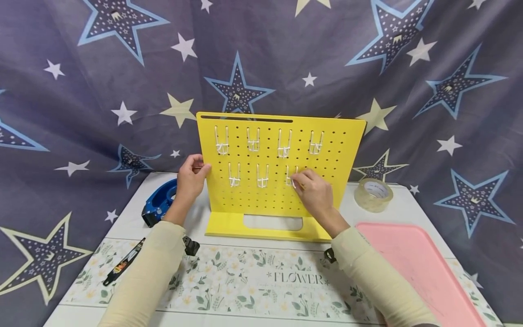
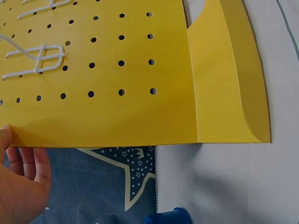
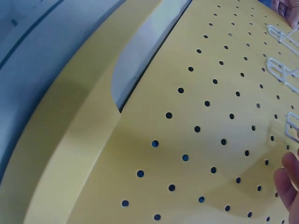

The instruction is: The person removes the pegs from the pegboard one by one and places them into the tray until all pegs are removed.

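The right hand (image 1: 315, 193) hides part of the lower right hook (image 1: 288, 174). The right sleeve (image 1: 384, 277) covers some of the pink tray (image 1: 421, 254), whose near end is cut off. Print (image 1: 377, 188) inside the tape roll (image 1: 369, 204) is unreadably small.

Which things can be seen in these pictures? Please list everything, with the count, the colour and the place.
Pegboard: 1, yellow, standing on table, centre
Wire hooks: 7, white, on pegboard; four above, three below
Tape dispenser, by its shape: 1, blue and black, table's left
Slim tool, exact type unclear: 1, black with orange label, front left
Packing tape roll: 1, clear, right of pegboard
Tray: 1, pink, right front
Table cover: 1, white with floral band, under everything
Star-patterned backdrop: 1, dark grey-purple, behind table
Wrist devices: 2, black, one by each wrist
Sleeves: 2, cream, on both arms
Left grip: 1, bare, holding pegboard's left edge
Right grip: 1, bare, pinching lower-right hook
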Demonstrator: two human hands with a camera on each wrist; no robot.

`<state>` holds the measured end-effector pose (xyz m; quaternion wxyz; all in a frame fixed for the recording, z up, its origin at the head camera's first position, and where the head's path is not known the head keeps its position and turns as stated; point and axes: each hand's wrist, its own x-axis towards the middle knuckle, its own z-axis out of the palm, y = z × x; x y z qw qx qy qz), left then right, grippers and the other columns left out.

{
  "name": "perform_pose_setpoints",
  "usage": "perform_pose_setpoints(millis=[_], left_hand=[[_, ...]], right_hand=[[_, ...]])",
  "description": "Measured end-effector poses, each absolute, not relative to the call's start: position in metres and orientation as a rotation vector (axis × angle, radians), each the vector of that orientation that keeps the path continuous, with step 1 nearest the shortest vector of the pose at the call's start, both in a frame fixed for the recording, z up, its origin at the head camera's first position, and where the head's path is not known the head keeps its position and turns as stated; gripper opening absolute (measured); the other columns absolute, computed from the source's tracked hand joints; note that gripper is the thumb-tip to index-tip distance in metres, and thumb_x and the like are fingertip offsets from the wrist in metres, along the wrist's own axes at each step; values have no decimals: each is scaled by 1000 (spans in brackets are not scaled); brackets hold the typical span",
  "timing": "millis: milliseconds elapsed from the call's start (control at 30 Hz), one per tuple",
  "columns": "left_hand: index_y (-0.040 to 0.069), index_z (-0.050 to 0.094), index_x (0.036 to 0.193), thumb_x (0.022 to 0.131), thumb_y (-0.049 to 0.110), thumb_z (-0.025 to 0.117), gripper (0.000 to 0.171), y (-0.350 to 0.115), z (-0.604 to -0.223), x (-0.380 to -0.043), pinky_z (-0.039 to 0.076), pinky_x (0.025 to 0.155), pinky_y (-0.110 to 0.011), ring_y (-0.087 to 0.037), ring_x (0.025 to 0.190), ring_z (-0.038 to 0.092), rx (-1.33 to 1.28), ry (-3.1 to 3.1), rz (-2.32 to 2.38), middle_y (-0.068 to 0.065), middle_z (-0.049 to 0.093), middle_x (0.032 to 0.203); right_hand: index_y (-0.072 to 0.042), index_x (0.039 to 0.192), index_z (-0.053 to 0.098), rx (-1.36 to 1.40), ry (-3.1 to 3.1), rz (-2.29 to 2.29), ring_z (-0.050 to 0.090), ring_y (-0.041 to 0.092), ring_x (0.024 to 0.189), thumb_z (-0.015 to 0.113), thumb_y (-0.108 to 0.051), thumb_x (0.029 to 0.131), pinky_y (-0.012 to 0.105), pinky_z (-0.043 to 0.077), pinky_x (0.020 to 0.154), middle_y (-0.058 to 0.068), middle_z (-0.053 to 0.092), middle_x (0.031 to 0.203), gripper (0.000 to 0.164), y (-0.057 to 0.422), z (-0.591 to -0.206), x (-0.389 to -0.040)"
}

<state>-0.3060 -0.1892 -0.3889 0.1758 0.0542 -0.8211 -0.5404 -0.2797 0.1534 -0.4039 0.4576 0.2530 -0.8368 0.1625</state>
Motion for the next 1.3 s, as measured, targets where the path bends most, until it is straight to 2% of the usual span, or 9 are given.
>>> perform_pose_setpoints(millis=[400,633,900,1100,1300], left_hand=[[11,57,127,101,22,65,29,-191,-391,-307,50,89,-26,-21,100,58,157,-2331,-1530,-6,57,112],[11,58,126,101,22,65,28,-191,-392,-308,50,88,-25,-21,100,57,156,-2330,-1523,-5,56,110],[11,58,125,101,22,65,28,-191,-392,-309,50,88,-26,-21,99,58,154,-2323,-1518,-6,57,110],[11,58,126,101,23,64,28,-191,-393,-309,50,87,-24,-22,99,58,151,-2328,-1513,-7,58,111],[11,58,125,101,23,64,28,-191,-392,-308,50,88,-25,-21,99,58,149,-2334,-1508,-6,57,110]], right_hand=[[-14,92,77,661,-2108,426,71,19,67,82,-8,83,31,56,56,4,73,89,12,181,-394,-264],[-13,92,76,667,-2270,539,71,17,70,84,-6,81,33,59,61,4,73,90,15,218,-388,-250],[-16,89,76,679,-2375,516,68,15,67,84,-4,79,34,57,62,0,73,84,17,269,-401,-240],[-15,92,78,581,-2591,547,69,17,69,80,-7,84,34,57,64,2,75,84,12,303,-413,-233],[-18,89,77,542,-2762,476,67,9,69,76,-14,87,33,56,66,-5,73,79,5,337,-429,-227]])
